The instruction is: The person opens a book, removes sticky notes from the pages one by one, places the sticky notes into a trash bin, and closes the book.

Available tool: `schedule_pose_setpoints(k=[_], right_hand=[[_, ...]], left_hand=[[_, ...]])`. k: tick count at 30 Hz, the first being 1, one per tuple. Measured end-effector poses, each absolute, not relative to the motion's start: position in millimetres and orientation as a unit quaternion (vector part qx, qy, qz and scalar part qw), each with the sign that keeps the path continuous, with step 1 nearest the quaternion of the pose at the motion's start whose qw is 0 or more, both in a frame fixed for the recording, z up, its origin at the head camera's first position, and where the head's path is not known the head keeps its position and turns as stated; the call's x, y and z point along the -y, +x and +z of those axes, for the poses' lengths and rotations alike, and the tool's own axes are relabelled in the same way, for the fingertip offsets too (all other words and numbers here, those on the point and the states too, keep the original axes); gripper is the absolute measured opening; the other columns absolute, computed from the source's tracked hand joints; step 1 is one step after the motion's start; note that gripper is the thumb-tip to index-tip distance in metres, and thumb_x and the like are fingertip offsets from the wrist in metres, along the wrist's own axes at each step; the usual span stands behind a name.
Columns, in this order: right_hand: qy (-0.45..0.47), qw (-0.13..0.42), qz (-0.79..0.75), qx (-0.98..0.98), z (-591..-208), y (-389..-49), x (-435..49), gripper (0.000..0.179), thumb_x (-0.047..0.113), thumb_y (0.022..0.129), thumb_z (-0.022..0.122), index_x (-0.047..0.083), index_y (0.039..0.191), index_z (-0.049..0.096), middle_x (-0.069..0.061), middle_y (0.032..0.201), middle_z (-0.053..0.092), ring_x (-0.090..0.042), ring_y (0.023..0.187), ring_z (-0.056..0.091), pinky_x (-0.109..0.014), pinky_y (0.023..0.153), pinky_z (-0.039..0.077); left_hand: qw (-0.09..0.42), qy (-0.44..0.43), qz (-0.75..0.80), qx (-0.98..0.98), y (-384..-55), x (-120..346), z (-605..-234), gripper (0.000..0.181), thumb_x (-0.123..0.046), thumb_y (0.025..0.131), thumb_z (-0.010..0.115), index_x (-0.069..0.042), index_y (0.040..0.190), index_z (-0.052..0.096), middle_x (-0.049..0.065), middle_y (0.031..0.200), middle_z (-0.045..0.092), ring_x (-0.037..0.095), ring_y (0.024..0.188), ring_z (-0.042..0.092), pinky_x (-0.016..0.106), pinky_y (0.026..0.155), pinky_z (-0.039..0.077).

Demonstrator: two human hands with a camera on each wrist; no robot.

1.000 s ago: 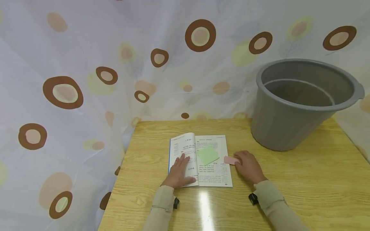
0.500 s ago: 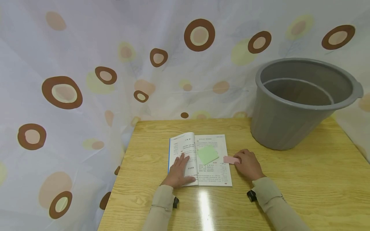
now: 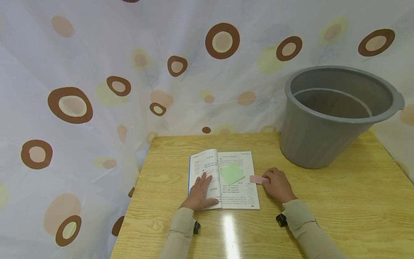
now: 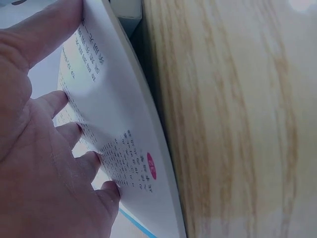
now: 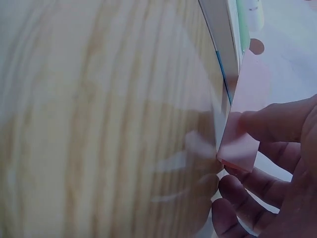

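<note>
An open book (image 3: 237,198) lies on the wooden table, its printed pages facing up. My left hand (image 3: 198,196) rests spread on the left page, fingers apart; the left wrist view shows its fingertips touching the paper (image 4: 106,109). On the right page lies a green sticky note (image 3: 232,174), turned at an angle. My right hand (image 3: 279,185) pinches a pink paper slip (image 3: 257,179) between thumb and fingers, at the book's right edge. In the right wrist view the thumb presses on the pink slip (image 5: 247,94), and the other fingers curl beneath it.
A large grey bucket (image 3: 318,144) stands at the back right of the table (image 3: 343,201). Behind and to the left hangs a pale curtain (image 3: 181,32) with brown and yellow spots. Dark devices are strapped at both wrists.
Almost nothing differs. Both hands, the book and the pink slip keep their places; the head view shifts very slightly.
</note>
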State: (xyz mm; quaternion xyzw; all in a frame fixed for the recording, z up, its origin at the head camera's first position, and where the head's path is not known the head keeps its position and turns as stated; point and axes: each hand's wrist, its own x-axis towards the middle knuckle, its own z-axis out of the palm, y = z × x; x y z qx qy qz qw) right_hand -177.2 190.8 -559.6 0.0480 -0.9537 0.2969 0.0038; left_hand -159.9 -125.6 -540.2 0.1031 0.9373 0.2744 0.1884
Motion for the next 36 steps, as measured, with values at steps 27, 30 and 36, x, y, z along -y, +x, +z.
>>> schedule_pose_setpoints(k=[27,30,36], right_hand=[[0.048,0.068,0.414,0.906,-496.7,-170.6,-203.5,0.028,0.016,0.099,0.060,0.004,0.123,0.066,-0.017,0.110,0.071,-0.028,0.094,0.065,-0.038,0.078,0.054],[0.052,0.092,0.420,0.901,-481.1,-168.3,-203.0,0.029,0.016,0.099,0.060,0.005,0.124,0.066,-0.016,0.110,0.071,-0.025,0.094,0.064,-0.027,0.077,0.053],[0.058,0.137,0.423,0.894,-452.8,-161.5,-200.8,0.034,0.014,0.097,0.062,0.007,0.131,0.063,-0.014,0.104,0.070,-0.003,0.083,0.056,-0.014,0.072,0.047]], left_hand=[[0.188,0.103,0.274,-0.938,-161.5,125.6,-544.4,0.096,-0.041,0.083,0.076,-0.016,0.159,0.022,0.010,0.170,0.006,0.037,0.157,0.007,0.062,0.123,0.019],[0.187,0.103,0.272,-0.938,-161.7,125.5,-544.3,0.096,-0.041,0.083,0.077,-0.015,0.159,0.022,0.010,0.170,0.006,0.037,0.156,0.007,0.062,0.123,0.019],[0.189,0.102,0.267,-0.939,-161.7,124.9,-544.5,0.096,-0.041,0.084,0.076,-0.016,0.159,0.022,0.009,0.170,0.006,0.037,0.157,0.007,0.061,0.123,0.019]])
